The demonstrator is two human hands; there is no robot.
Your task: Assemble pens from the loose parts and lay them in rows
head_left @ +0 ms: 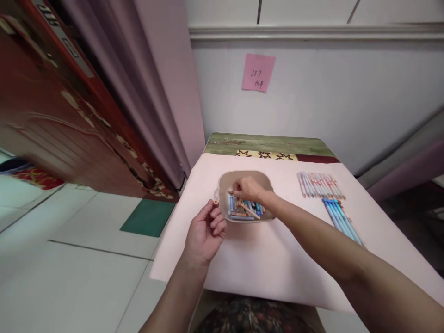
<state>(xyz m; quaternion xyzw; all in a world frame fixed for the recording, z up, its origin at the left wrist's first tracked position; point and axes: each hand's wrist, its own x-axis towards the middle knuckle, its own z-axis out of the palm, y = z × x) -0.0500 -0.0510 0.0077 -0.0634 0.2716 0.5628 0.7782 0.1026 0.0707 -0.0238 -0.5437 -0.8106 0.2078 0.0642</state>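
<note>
My left hand [206, 233] is closed at the left front of a beige basin [227, 177]. Between its thumb and fingers is a small brown piece with a round orange end [215, 202], perhaps a pen cap; most of it is hidden. My right hand [250, 188] reaches into the basin, fingers bent together over the contents. Whatever its fingertips hold is too small to make out. Under it lie loose pen parts [239, 216], blue, brown and tan, several of them, in a jumble.
To the right, a row of pale pens with brownish tips [321, 185] lies side by side. Nearer me is a group of blue pens [342, 219], partly behind my right forearm. A white sheet [249, 263] covers most of the table [222, 143]. A wall stands behind it.
</note>
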